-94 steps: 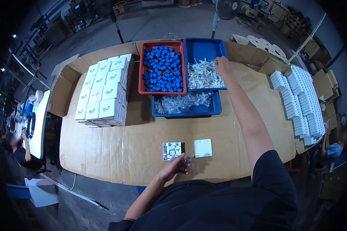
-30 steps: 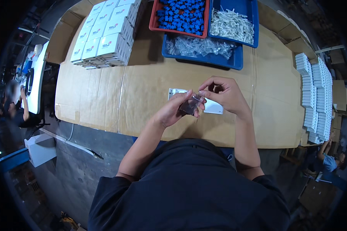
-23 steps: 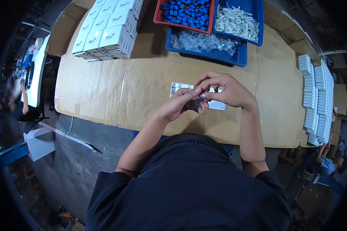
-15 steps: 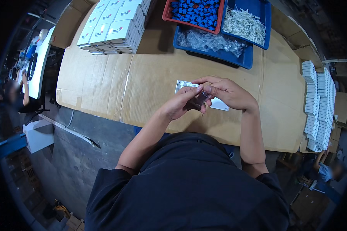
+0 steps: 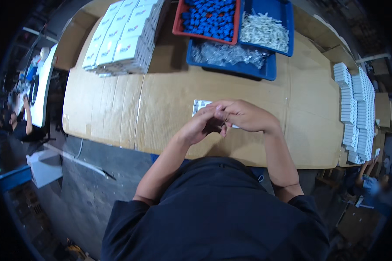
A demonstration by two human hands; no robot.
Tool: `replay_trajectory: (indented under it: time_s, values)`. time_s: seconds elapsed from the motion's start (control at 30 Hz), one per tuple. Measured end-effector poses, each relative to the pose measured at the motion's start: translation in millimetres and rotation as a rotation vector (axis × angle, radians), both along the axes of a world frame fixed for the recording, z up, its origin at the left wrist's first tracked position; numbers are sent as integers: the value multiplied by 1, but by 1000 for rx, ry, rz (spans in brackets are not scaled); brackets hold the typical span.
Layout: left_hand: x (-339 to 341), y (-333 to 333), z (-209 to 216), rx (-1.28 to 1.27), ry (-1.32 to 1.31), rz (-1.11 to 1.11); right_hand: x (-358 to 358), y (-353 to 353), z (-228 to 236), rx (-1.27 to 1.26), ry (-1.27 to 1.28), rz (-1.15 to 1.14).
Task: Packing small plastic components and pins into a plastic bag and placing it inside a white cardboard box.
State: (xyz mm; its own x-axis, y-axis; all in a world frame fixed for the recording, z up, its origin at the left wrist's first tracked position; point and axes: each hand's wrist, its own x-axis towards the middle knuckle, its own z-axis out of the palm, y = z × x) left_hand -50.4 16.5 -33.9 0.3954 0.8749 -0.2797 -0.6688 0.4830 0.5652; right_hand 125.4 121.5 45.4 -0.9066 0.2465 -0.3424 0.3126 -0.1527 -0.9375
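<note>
Both of my hands are together, the left hand (image 5: 197, 127) and the right hand (image 5: 251, 116), with fingers touching, above the cardboard table top (image 5: 170, 100). A see-through plastic piece (image 5: 214, 126) sits in my left fingers, mostly hidden. I cannot tell if my right hand grips anything. Just past my fingers lies a white and gray square plate (image 5: 200, 105), partly covered. Farther off, a red tray (image 5: 177, 26) has blue plastic bits (image 5: 207, 19) and a blue tray (image 5: 268, 6) has thin white pieces (image 5: 265, 30).
</note>
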Motion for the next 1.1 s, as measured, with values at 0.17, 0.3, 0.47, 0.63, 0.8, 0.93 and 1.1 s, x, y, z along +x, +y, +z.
replay_trajectory:
  time_s: [0.17,0.3,0.47,0.63,0.8,0.93,1.1]
  values:
    - [0,-6,-11,-95,75,32,10,19,-26,386,93,-55]
    - [0,-6,-16,-145,117,-5,30,69,-30,372,25,-338]
    - [1,-10,-12,-138,129,-49,62,181,-45,828,-77,-837]
    - [9,-17,-14,-116,191,-109,82,274,-42,1266,-304,-1094]
    - [15,-16,-14,-106,159,-176,91,332,-45,1694,-452,-971]
    - [14,-17,-17,-110,189,-165,87,353,-49,1833,-468,-778]
    - [11,-14,-18,-124,211,-150,88,369,-49,1816,-581,-644]
